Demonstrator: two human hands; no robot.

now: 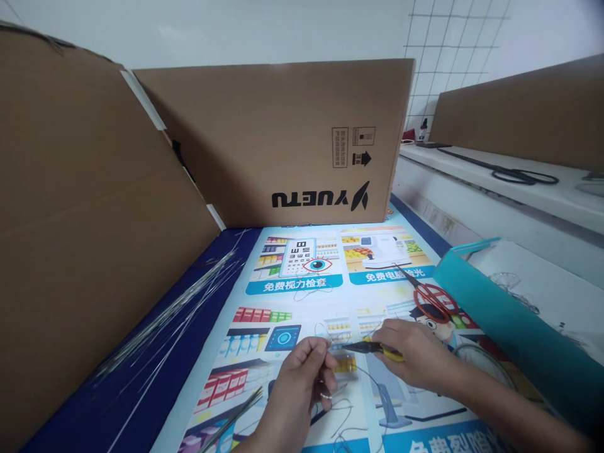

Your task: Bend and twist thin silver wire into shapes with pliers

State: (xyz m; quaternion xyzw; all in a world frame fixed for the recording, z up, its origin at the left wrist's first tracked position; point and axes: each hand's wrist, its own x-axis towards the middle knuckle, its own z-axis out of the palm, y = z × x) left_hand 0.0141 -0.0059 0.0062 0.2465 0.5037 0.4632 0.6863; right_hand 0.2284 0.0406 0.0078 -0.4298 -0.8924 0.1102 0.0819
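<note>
Near the middle of the head view, my left hand [302, 384] pinches a thin wire [336, 335] between thumb and fingers. The wire makes small loops above my fingertips. My right hand [415, 351] is wrapped round needle-nose pliers [362, 346] with dark jaws and a yellow handle. The tip of the pliers points left and lies close to my left fingertips, at the wire. Whether the jaws grip the wire is too small to tell. More thin, bent wire trails over the printed sheet [356, 302] below my hands.
Red-handled scissors [436, 303] lie right of my hands, beside a teal open box [509, 302] holding wire coils. Long straight wires [174, 308] lie on the left. Cardboard panels [264, 138] stand at the back and left. Black scissors [519, 176] rest on a white ledge.
</note>
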